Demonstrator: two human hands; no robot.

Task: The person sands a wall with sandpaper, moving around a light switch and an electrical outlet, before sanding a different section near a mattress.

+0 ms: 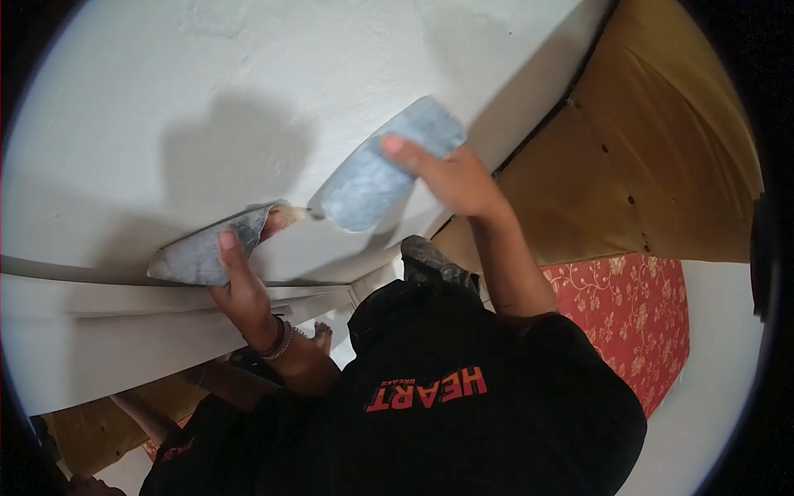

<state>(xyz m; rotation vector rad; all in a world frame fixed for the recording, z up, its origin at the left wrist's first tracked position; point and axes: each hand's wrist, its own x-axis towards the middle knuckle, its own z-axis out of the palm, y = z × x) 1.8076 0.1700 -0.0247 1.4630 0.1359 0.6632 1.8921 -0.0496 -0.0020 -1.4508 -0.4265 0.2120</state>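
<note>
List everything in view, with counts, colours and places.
Flat piece: one, pale blue-grey, in the right hand
Narrower piece: one, grey, in the left hand
Smooth surface: one, white, across the top
Cloth: brown-gold, upper right
Floral panel: one, red with pale flowers, right
Shirt: one, black with red lettering, bottom centre
Bracelet: at least one, silvery, left wrist
Left hand: one, bare, left of centre
Right hand: one, bare, upper centre

Likely a room in a home, plain white wall surface (372, 50), mustard-brown fabric (645, 165), red floral-patterned surface (620, 306) with pale blossoms.
</note>
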